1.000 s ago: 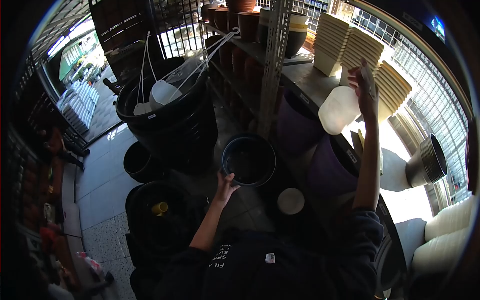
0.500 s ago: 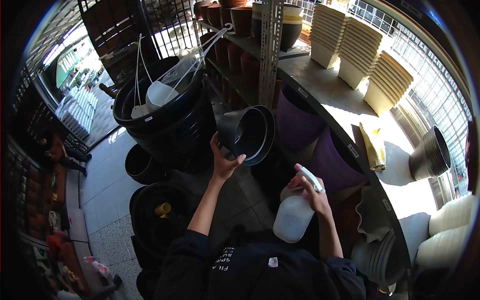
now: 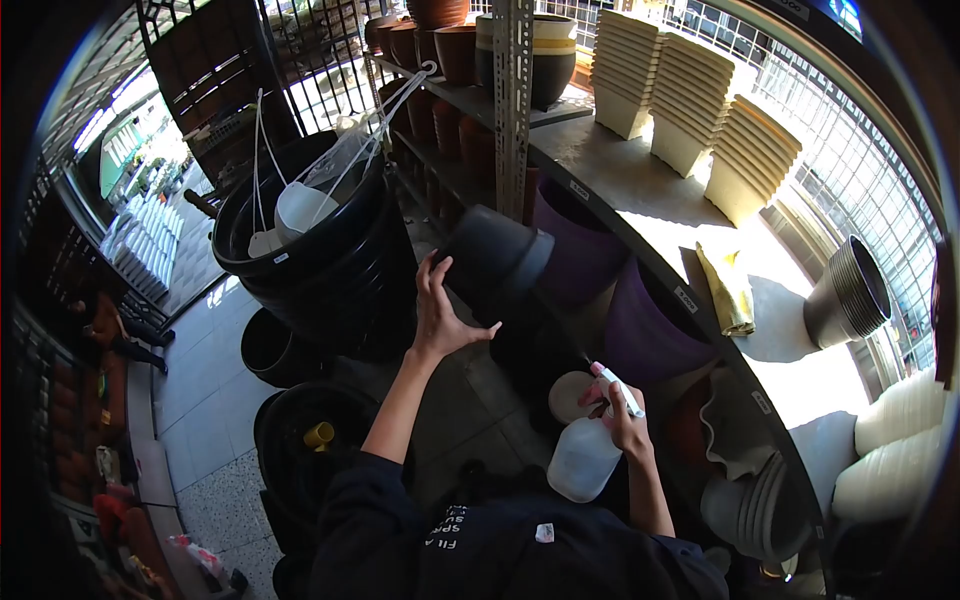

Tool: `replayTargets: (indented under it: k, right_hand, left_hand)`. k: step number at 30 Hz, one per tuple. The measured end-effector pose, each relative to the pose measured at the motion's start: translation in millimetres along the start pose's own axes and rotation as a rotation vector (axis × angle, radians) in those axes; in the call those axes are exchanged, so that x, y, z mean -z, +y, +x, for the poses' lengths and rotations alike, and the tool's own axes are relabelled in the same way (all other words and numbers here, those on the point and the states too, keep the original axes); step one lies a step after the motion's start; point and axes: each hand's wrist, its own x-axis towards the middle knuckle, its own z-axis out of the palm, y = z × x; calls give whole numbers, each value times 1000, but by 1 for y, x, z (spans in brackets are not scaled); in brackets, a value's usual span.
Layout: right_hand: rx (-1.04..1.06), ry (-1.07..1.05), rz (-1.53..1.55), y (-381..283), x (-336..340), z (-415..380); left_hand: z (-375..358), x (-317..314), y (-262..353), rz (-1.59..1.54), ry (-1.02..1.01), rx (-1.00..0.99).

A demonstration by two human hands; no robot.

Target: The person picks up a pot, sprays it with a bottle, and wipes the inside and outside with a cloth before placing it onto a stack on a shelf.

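My left hand grips a black plant pot by its base, fingers and thumb spread wide across it. The pot is tilted and slightly blurred, its side facing me and its opening out of sight. Lower and to the right, my right hand is wrapped round the neck of a spray bottle. The bottle has a translucent white body and a white trigger head with a pink nozzle, which points up and left toward the pot.
Large black pots with white hanging pots stand ahead left. Purple pots sit beneath the shelf at right. On it are stacked cream pots, a yellow cloth-like item and nested dark pots. Another person is far left.
The black pot has turned in my left hand, so its opening no longer shows and its outer side does. The spray bottle has shifted slightly down. The view has moved a little right.
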Motion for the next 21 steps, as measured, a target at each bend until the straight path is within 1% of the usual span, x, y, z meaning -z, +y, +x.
replayTargets:
  k: [2,5,7,9,10,13,14,17,18,21]
  right_hand:
    - [6,-17,12,0,1,-4]
    - [61,65,-53,-10,0,-4]
    - [77,94,-79,-5,-2,-6]
    - [98,96,-105,-8,-2,-3]
    - [80,111,-158,-9,-3,-2]
    - [146,144,-233,-4,0,-3]
    - [151,157,-228,-1,0,-3]
    - [142,176,-212,5,3,-7]
    - [128,164,-205,5,4,-7]
    - [137,162,-227,9,6,-5]
  left_hand:
    - [5,-3,-10,69,-75,-166]
    - [11,-6,-23,171,-274,-374]
    - [7,-8,-21,201,-383,-485]
    - [1,-23,-21,233,-454,-619]
    - [-4,-28,-21,257,-439,-643]
    - [-13,-36,-5,-52,-301,-283]
    - [-18,-38,6,-72,-220,-27]
    - [-31,-65,-18,-538,-11,503]
    - [-25,-57,-3,-1021,6,855]
    - [-43,-57,-7,-1247,45,935]
